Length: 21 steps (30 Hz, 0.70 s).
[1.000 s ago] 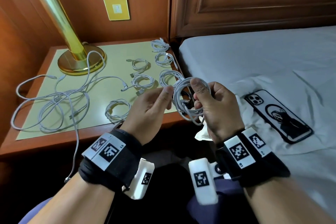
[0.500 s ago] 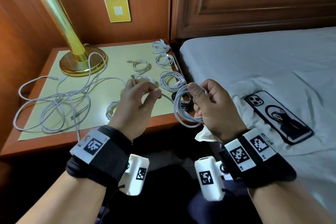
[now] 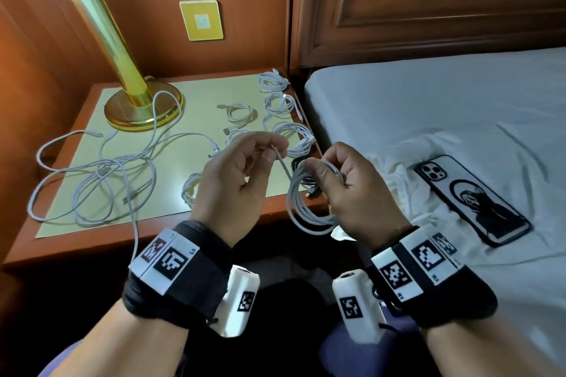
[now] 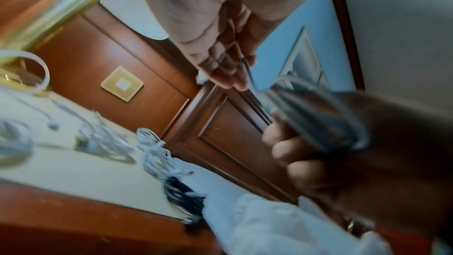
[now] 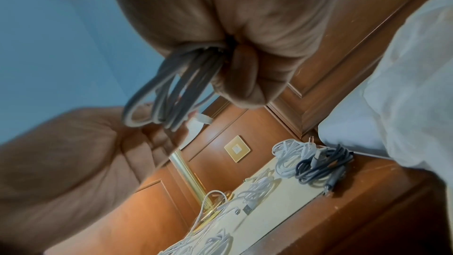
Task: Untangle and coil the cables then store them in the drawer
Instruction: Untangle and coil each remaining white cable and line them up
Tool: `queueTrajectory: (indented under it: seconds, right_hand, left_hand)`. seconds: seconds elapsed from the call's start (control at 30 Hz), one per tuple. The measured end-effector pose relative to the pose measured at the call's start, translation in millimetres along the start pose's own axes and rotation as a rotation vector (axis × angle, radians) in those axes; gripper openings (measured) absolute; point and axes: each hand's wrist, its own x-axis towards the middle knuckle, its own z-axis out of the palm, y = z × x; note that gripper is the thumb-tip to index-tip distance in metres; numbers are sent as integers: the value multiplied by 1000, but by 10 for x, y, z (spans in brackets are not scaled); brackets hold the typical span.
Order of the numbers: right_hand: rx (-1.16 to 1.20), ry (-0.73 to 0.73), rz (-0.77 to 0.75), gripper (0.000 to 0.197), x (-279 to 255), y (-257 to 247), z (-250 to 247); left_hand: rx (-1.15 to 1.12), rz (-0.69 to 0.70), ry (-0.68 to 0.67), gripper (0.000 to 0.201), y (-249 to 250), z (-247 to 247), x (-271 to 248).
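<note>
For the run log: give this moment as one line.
left hand: pinches cable tail | right hand: grips white coil | stage: coiling

Glossy brass lamp base (image 3: 142,112), polished wood nightstand (image 3: 275,203), matt cloth sheet (image 3: 428,107)

white cable coil (image 3: 309,208) | table (image 3: 92,242) reddish-brown wood, pale yellow top | dark navy cable (image 5: 323,164) at table's 3 o'clock edge | lamp (image 3: 134,101) gold | wall plate (image 3: 201,20) yellow | bed sheet (image 3: 428,107) white | phone case (image 3: 471,199) black figure print
</note>
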Motion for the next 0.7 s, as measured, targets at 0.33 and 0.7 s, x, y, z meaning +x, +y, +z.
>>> queueTrajectory:
  seconds: [0.33,0.7]
  right_hand:
    - [-180,126,121,34,51,52,-25]
    - [-223,99,91,39,86,96,-35]
  left_hand:
    - [-318,-95,9,33,159,118,-62]
    - [-1020,-476,64,43,131,26,-32]
